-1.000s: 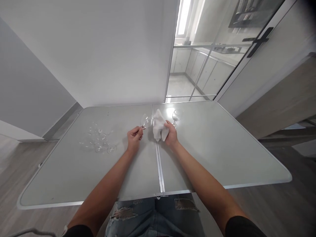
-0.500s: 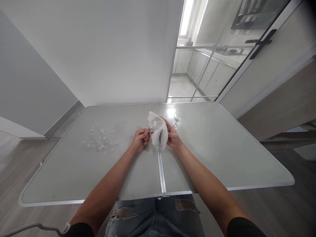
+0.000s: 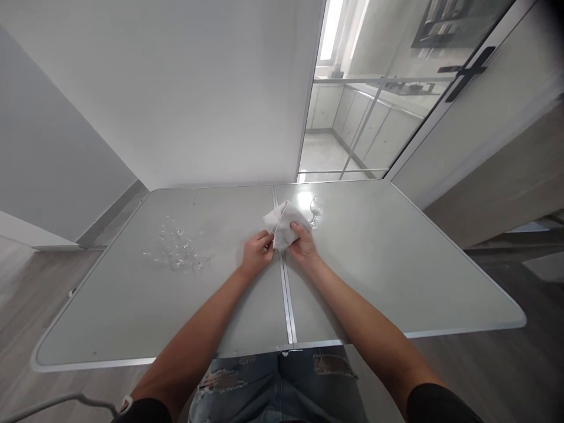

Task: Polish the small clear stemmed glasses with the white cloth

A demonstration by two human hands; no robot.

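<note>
My left hand [image 3: 259,251] is closed in a pinch at the stem end of a wine glass, whose bowl is hidden under a white cloth [image 3: 284,224]. The cloth is folded over the bowl, and my right hand [image 3: 304,242] grips it from the right, thumb on top. Just beyond my right hand, another clear wine glass [image 3: 315,212] stands upright on the table. Further left, several clear glasses [image 3: 178,249] are grouped close together; their outlines overlap and are hard to separate.
Under my hands is a pale folding table [image 3: 396,264] with a metal seam [image 3: 287,305] down its middle and a metal rim. A white wall [image 3: 220,106] rises behind it. To the back right is a glass door [image 3: 352,129] with a black handle [image 3: 470,73].
My right hand has turned over and brought the cloth across the glass bowl, which showed before and is now covered. My left hand has shifted slightly right, still at the stem.
</note>
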